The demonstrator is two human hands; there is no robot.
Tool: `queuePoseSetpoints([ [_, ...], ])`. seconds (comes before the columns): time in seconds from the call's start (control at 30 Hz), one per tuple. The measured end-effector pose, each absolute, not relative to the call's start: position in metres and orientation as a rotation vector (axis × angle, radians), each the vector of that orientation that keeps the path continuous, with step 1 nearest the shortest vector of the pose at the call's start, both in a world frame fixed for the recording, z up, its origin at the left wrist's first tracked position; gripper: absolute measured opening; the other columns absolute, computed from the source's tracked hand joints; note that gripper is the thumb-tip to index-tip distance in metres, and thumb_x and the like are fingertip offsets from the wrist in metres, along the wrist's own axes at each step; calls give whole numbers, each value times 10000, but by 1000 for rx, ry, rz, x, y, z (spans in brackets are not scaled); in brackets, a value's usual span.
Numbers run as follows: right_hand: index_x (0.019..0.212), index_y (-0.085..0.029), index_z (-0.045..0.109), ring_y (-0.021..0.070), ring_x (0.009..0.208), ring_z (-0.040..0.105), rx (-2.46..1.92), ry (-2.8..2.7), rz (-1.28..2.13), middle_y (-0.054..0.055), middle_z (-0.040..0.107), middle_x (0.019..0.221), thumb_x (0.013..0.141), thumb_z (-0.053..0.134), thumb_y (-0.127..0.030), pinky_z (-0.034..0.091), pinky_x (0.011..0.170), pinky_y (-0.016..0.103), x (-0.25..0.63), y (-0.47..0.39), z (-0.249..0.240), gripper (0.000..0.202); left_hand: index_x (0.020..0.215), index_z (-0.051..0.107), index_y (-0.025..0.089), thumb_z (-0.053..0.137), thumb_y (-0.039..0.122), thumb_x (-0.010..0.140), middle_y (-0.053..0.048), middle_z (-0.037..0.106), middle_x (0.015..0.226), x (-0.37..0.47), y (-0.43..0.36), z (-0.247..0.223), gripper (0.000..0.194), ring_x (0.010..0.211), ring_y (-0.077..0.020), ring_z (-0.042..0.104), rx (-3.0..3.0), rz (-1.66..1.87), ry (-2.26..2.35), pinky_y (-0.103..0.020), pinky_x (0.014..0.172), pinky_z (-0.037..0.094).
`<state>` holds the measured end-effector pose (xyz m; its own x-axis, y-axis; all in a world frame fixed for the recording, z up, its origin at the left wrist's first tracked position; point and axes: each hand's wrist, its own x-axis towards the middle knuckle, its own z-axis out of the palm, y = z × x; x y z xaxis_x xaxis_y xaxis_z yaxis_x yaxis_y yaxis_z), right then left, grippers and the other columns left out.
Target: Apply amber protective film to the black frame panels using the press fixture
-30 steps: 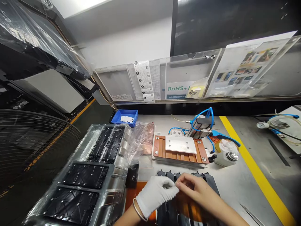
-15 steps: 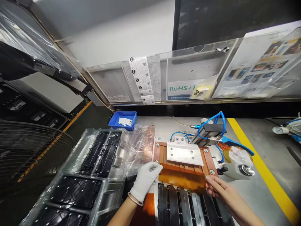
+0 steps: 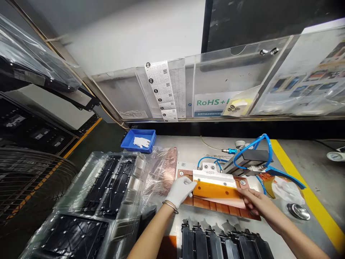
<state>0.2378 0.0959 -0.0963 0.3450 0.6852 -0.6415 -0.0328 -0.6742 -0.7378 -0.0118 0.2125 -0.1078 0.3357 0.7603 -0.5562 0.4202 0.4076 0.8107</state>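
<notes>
The gloved left hand (image 3: 181, 189) and bare right hand (image 3: 256, 205) each pinch an end of the amber film sheet (image 3: 215, 189), stretched over the copper fixture (image 3: 223, 208) on the table (image 3: 188, 144). It looks thin, floppy and crease-prone; edges seem the safest hold.

A grey workbench (image 3: 188, 147) is carrying everything here, with a yellow stripe (image 3: 304, 187) running along its right side. A blue bin (image 3: 138, 140) is sitting at the back left, beside crinkled clear film (image 3: 161, 169). A copper-coloured fixture (image 3: 215, 205) is lying at the centre. Clear-wrapped trays of black parts (image 3: 105, 190) are stretching down the left side. A row of black parts (image 3: 223, 242) is lying at the near edge, and a round metal cap (image 3: 298, 211) is resting near the stripe.
</notes>
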Motion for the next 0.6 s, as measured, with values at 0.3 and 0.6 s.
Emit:
queuePoseSetpoints([
  [0.3,581,-237,439,85,386,324,-2010,-589,1379,-56,422,476,587,707,-661,250,359,219,246,114,-104,502,608,443,227,607,303,753,99,478,375,-4,221,-100,232,426,-103,473,1237,260,1358,-243,568,374],
  [0.6,623,-230,476,99,414,389,-2031,-675,1338,-35,481,525,639,680,-665,302,361,218,251,121,-105,480,588,429,228,611,326,754,95,467,364,-1,223,-104,265,414,-100,445,1274,269,1388,-240,531,340],
])
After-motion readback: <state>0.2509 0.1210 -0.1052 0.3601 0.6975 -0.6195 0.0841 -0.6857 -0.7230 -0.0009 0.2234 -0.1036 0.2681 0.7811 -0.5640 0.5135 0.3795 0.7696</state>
